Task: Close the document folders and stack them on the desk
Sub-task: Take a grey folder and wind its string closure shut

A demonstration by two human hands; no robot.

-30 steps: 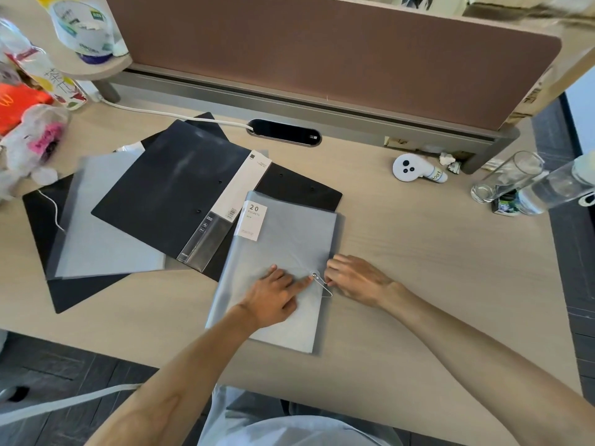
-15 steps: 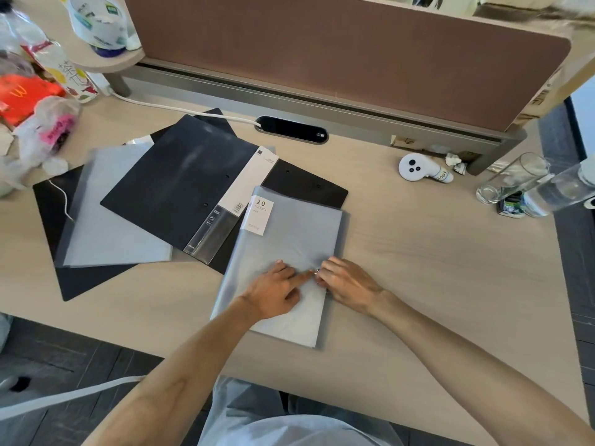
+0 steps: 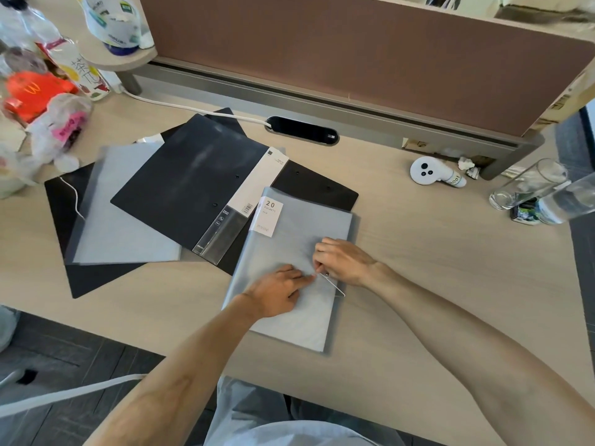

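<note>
Two hands work on a grey folder (image 3: 299, 239) that lies closed on the bench (image 3: 434, 284), near its front edge. The left hand (image 3: 278, 292) rests palm down on the cover, fingers (image 3: 302, 280) loosely curled with the index stretched out toward the right hand (image 3: 341, 260). The right hand's fingers (image 3: 320, 267) are pressed together, pinching the end of a thin wire clip (image 3: 333, 286) that lies across the cover near the folder's right edge. A white label (image 3: 269, 217) reading "20" sits at the folder's far left corner.

To the left lies a black folder (image 3: 190, 188) with a white spine strip (image 3: 260, 181) and a clear pocket, its near corner tucked under the grey folder. Beneath it another black cover (image 3: 318, 191) sticks out behind the grey folder. Further left, a second grey folder (image 3: 122, 220) lies on a black sheet (image 3: 83, 278), partly covered by the black folder.

On the right of the bench stand a glass (image 3: 528, 185) and a clear bottle (image 3: 570, 201), with a small white device (image 3: 426, 170) near the brown divider (image 3: 354, 53). Bottles and bags clutter the far left corner.
</note>
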